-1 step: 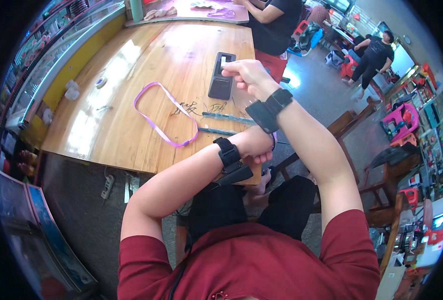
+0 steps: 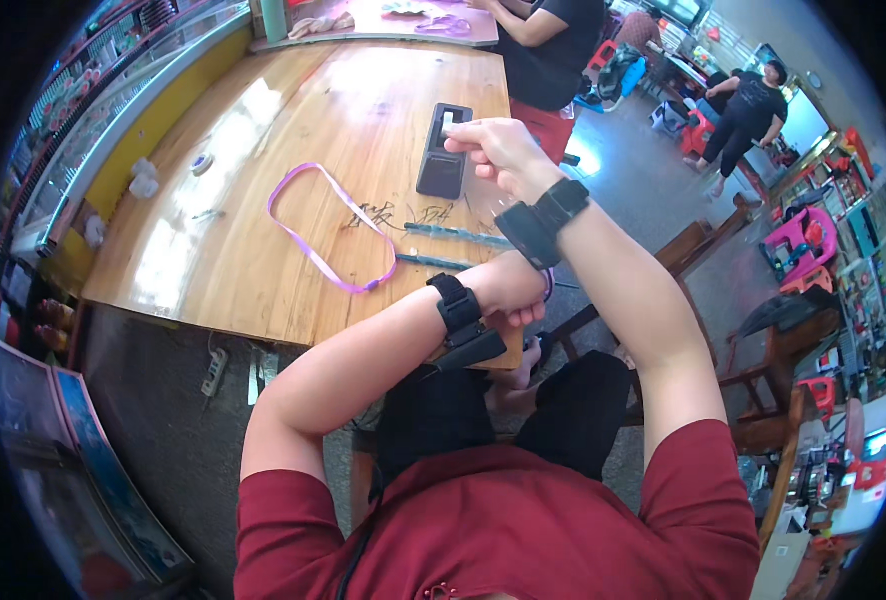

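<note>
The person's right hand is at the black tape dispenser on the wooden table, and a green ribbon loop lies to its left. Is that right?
Not quite: the ribbon loop is purple, not green, as the head view shows. The rest holds: the right hand is at the black tape dispenser on the wooden table, with the loop lying to its left.

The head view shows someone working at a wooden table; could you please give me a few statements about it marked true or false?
1. The right hand reaches to the black tape dispenser. True.
2. The purple ribbon loop hangs from the left hand. False: it lies flat on the wooden table, apart from both hands.
3. Both wrists carry black bands. True.
4. The dispenser stands on the floor. False: it stands on the table.
5. The left hand rests at the table's near edge. True.
</note>
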Demonstrator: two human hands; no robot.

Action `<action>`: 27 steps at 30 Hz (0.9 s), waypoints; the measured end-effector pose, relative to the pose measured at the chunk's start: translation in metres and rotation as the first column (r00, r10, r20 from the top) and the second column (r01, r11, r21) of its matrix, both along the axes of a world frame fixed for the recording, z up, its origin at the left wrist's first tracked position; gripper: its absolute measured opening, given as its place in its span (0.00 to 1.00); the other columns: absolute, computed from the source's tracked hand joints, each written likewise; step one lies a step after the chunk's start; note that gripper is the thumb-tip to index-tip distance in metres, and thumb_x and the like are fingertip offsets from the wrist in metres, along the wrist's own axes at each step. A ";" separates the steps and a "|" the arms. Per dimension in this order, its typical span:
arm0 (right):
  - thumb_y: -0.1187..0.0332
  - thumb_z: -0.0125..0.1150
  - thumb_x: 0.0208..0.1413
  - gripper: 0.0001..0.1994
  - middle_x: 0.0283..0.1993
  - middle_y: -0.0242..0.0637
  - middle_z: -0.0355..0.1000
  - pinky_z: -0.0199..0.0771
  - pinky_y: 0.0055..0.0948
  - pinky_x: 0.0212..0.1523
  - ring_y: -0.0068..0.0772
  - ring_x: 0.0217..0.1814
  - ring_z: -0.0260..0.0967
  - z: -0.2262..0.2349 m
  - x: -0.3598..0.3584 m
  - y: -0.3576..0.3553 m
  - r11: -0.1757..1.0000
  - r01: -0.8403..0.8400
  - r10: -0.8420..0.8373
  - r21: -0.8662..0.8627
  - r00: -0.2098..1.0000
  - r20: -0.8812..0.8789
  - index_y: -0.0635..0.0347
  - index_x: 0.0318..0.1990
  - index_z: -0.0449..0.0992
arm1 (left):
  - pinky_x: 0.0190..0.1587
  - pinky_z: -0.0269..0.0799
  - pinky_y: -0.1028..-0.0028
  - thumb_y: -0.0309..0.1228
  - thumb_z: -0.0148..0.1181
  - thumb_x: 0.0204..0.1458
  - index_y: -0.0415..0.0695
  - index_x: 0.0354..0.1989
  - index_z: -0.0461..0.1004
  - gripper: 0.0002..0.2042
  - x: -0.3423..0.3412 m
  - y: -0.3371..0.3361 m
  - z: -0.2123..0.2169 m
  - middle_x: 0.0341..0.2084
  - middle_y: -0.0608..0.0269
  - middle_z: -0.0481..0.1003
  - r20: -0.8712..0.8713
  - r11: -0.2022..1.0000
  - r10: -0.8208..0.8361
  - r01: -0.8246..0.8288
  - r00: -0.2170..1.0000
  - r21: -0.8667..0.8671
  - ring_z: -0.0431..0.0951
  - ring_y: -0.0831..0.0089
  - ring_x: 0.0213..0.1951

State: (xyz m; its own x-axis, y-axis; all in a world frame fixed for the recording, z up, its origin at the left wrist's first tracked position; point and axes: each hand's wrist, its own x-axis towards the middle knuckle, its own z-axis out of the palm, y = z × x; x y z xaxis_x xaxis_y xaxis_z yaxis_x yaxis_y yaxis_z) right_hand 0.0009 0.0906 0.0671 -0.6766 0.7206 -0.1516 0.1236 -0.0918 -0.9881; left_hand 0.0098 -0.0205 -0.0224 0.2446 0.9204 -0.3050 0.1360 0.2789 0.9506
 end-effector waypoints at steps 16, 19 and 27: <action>0.67 0.64 0.56 0.09 0.28 0.33 0.74 0.50 0.16 0.13 0.12 0.16 0.50 -0.024 0.036 -0.006 0.985 -0.152 0.165 -0.085 0.969 0.184 0.65 0.32 0.78 | 0.17 0.68 0.78 0.36 0.47 0.62 0.40 0.39 0.74 0.13 0.000 0.000 -0.001 0.20 0.65 0.74 -0.041 0.992 -0.108 0.105 0.993 -0.069 0.73 0.78 0.16; 0.63 0.62 0.59 0.10 0.28 0.28 0.73 0.47 0.14 0.15 0.09 0.17 0.51 -0.004 0.079 0.008 0.939 -0.342 0.343 -0.031 0.928 0.144 0.61 0.38 0.78 | 0.20 0.72 0.74 0.32 0.46 0.59 0.38 0.24 0.74 0.15 -0.003 -0.010 0.021 0.19 0.60 0.76 -0.012 0.998 -0.043 0.043 0.999 -0.052 0.75 0.73 0.16; 0.58 0.63 0.56 0.13 0.25 0.26 0.75 0.62 0.19 0.25 0.14 0.25 0.66 -0.007 0.159 0.006 0.758 -0.630 0.466 0.171 0.706 0.534 0.60 0.34 0.81 | 0.15 0.66 0.79 0.35 0.48 0.63 0.38 0.42 0.72 0.13 -0.005 -0.012 0.035 0.19 0.64 0.73 -0.038 0.991 -0.039 0.034 0.999 -0.129 0.71 0.78 0.15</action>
State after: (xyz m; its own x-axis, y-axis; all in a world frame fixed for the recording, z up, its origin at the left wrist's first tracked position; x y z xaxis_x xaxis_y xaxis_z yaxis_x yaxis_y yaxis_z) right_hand 0.1596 0.0962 0.0605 -0.8820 0.3002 -0.3633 0.4660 0.4395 -0.7679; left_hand 0.0045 -0.0330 0.0122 0.2629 0.8637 -0.4300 0.1856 0.3920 0.9010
